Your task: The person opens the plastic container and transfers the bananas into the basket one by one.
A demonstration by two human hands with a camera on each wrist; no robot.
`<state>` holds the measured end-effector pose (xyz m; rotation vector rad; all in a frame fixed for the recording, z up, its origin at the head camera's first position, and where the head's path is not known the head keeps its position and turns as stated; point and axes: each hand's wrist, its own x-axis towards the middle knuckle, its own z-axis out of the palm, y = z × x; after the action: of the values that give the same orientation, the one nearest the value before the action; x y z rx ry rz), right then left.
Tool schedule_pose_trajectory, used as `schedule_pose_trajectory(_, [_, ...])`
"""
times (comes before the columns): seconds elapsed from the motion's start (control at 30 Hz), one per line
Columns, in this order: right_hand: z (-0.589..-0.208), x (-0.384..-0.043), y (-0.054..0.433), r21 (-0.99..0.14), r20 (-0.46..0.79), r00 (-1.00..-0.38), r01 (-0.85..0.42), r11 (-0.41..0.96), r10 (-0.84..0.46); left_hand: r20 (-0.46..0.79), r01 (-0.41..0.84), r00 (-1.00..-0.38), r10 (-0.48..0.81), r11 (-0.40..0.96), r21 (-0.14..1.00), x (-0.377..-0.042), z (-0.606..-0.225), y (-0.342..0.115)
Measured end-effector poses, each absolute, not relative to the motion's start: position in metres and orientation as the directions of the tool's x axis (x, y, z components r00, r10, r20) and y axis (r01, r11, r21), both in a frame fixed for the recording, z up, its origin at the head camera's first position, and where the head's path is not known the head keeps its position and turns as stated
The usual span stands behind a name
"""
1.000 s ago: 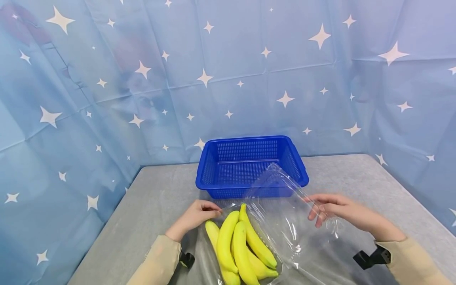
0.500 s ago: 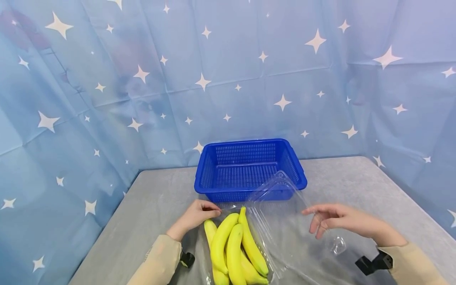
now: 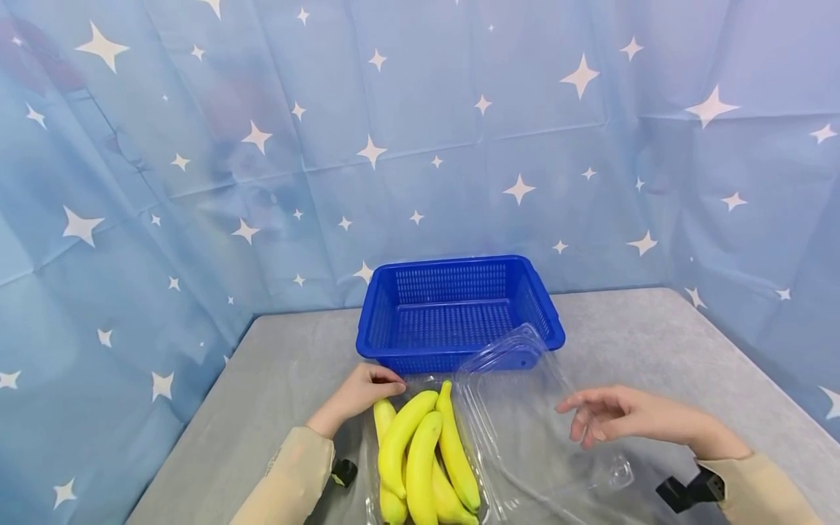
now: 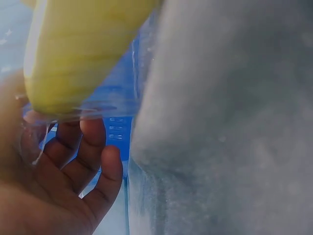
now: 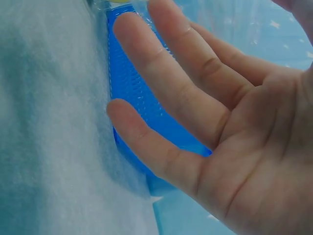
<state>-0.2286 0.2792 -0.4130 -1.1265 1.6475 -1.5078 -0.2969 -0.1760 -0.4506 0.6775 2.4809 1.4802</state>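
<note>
Several yellow bananas (image 3: 423,459) lie in the base of a clear plastic clamshell container (image 3: 429,379) at the bottom middle of the head view. Its hinged lid (image 3: 518,419) is folded open to the right. With thumb and fingertips my left hand (image 3: 357,394) pinches the container's far left corner. A banana end (image 4: 63,93) shows through clear plastic above those fingers in the left wrist view. My right hand (image 3: 633,419) is over the lid's right part, fingers loosely bent and apart in the right wrist view, holding nothing. Whether it touches the lid I cannot tell.
Behind the container stands a blue plastic basket (image 3: 459,359) with nothing in it; the lid's far corner overlaps its front in the head view. A grey tabletop (image 3: 289,364) carries everything. A blue curtain with white stars (image 3: 433,117) hangs behind and along both sides.
The lid has swung further right and down, with the right hand lowering slightly. The bananas and container base have shifted a little left. The left hand keeps its pinch on the corner.
</note>
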Motion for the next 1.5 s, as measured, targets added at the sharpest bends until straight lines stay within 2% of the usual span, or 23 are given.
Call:
schedule_pose_trajectory(0.5, [-0.418, -0.223, 0.279, -0.996, 0.015, -0.447, -0.087, 0.027, -0.894, 0.089, 0.297, -0.888, 0.450, 0.415, 0.860, -0.302, -0.451, -0.172])
schedule_pose_trajectory(0.73, [-0.424, -0.220, 0.276, -0.977, 0.048, -0.437, -0.209, 0.050, -0.898, 0.090, 0.294, -0.895, 0.437, 0.425, 0.856, -0.302, -0.452, -0.171])
schedule_pose_trajectory(1.1, [-0.428, -0.213, 0.276, -0.943, 0.048, -0.455, -0.315, 0.111, -0.889, 0.139, 0.329, -0.903, 0.406, 0.446, 0.832, -0.304, -0.454, -0.167])
schedule_pose_trajectory(1.5, [-0.435, -0.212, 0.272, -0.942, 0.015, -0.450, -0.306, 0.139, -0.893, 0.138, 0.311, -0.916, 0.377, 0.450, 0.837, -0.302, -0.454, -0.165])
